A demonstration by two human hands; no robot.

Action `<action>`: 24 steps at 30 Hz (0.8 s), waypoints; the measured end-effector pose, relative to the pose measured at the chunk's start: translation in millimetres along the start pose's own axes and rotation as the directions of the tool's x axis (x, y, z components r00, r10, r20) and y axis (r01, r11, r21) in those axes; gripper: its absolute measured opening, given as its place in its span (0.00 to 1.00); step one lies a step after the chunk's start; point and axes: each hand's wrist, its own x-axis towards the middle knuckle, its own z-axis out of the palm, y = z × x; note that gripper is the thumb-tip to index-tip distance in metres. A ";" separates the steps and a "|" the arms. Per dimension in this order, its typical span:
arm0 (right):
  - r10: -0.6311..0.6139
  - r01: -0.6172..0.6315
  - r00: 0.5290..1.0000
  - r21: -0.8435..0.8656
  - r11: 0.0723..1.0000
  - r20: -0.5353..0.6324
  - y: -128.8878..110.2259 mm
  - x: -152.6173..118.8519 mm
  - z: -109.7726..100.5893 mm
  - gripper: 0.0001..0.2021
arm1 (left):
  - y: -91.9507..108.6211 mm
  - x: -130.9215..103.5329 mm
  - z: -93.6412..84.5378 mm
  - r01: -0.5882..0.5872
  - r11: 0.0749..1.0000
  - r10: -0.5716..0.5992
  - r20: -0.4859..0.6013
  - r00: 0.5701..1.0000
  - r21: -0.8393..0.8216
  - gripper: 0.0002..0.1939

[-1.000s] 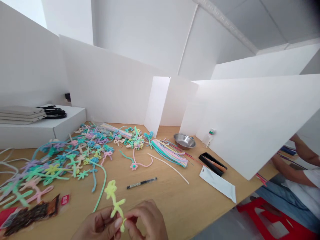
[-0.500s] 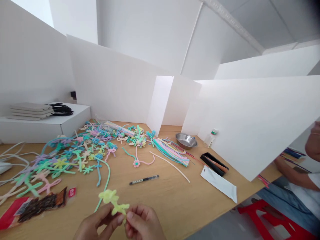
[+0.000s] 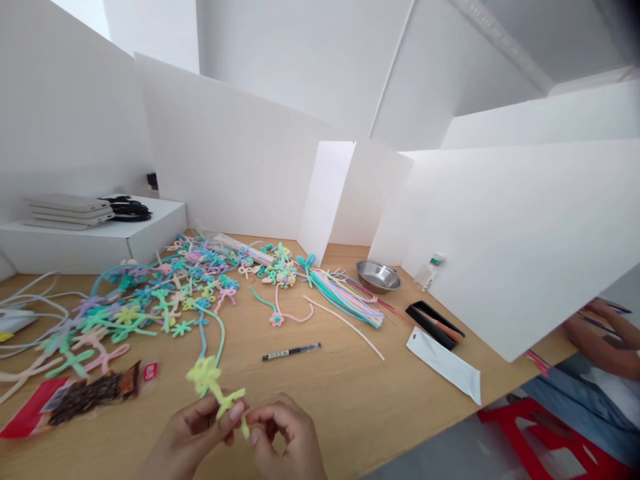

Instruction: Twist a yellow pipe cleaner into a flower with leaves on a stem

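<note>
Between thumb and fingers, my left hand [image 3: 200, 427] pinches a yellow pipe-cleaner flower [image 3: 206, 375] by its stem, just below the looped bloom. Short leaf-like loops stick out beside the thumb. My right hand [image 3: 287, 430] is closed at the stem's lower end, thumb and forefinger pressed on it. A black pen [image 3: 291, 352] lies on the table [image 3: 345, 400] beyond my hands. Farther back rests a pink pipe-cleaner flower [image 3: 277, 320] with long pink and green stems.
At left spreads a heap of pastel pipe-cleaner shapes [image 3: 163, 300], with a snack packet [image 3: 90, 397] in front. A pipe-cleaner bundle [image 3: 345, 300], metal bowl [image 3: 379, 276], bottle [image 3: 430, 272], black case [image 3: 434, 325] and white pouch [image 3: 444, 365] lie rightward. Another person's arm [image 3: 605, 347] shows beyond the partition.
The yellow flower has shifted slightly left and up, tilting more. My right hand's fingers have moved down the stem to its lower end. The view has turned slightly left.
</note>
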 end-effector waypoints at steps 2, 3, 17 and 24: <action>-0.026 0.027 0.999 -0.011 1.000 0.025 -1.6 -1.6 0.4 0.11 | 2.3 -0.7 -2.1 0.027 0.999 -0.027 -0.004 1.000 -0.035 0.15; -0.028 0.028 0.999 -0.014 0.999 0.046 -2.4 -2.5 0.2 0.11 | 3.0 -1.1 -2.3 0.039 0.997 -0.040 -0.010 0.999 -0.060 0.16; 0.336 -0.350 0.935 0.151 0.924 0.111 4.9 -8.5 -4.1 0.21 | -8.0 1.7 -10.4 0.032 0.979 -0.079 -0.228 0.970 -0.203 0.20; 0.089 -0.088 0.996 -0.165 0.982 0.000 -0.3 -7.2 -14.6 0.18 | -15.0 -11.5 -16.2 0.037 0.999 -0.040 -0.390 0.920 -0.017 0.49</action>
